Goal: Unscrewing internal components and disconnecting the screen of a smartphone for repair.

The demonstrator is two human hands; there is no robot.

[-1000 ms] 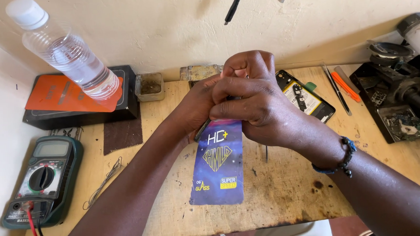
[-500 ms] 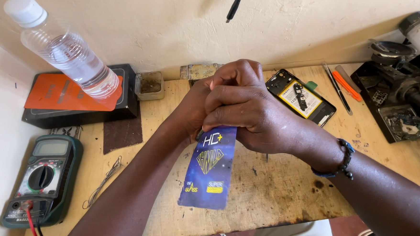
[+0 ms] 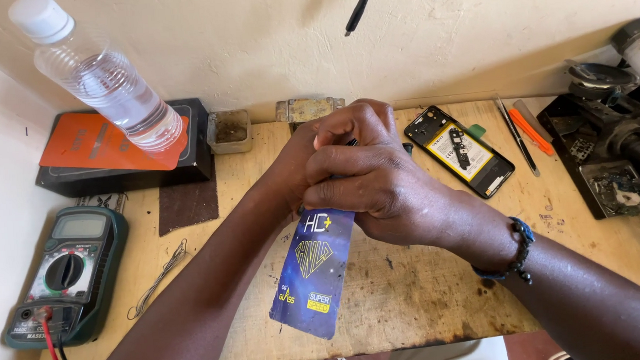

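Observation:
Both my hands meet above the middle of the wooden bench. My right hand lies on top, fingers curled over the upper end of a long dark blue printed packet. My left hand sits underneath and behind it, mostly hidden, gripping the same end. The packet hangs down toward me, tilted to the left, its lower end over the bench's front edge. A beaded bracelet circles my right wrist.
An opened phone with its back off lies right of my hands. A green multimeter sits at the left edge. A water bottle stands on an orange packet and black box. Tools and a black tray fill the right.
The blue packet has swung from hanging straight down to tilting left, and my hands have shifted slightly left and closer together around its top.

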